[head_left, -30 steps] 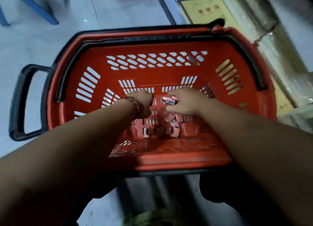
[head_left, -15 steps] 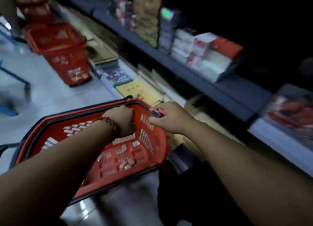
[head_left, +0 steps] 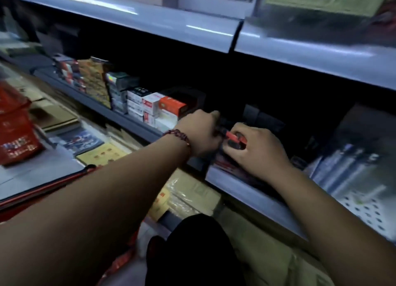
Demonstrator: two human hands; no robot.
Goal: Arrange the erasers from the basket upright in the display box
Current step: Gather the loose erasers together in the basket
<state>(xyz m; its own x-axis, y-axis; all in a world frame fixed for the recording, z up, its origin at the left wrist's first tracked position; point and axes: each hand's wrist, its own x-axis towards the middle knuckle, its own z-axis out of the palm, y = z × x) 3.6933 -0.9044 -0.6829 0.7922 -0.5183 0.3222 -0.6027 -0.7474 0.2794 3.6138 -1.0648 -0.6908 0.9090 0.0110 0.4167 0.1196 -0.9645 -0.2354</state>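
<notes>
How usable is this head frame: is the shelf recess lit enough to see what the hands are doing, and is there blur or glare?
Head view: the recess behind both hands is nearly black, so the display box cannot be made out. The left hand and right hand meet around red erasers, dim but legible. Motion blur smears the packets at far right. Streaks of glare run along the upper shelf edge. Wide-angle bending at the borders.

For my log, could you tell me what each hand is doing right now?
Left hand: closed, contents hidden.
Right hand: closed on red erasers.
</notes>
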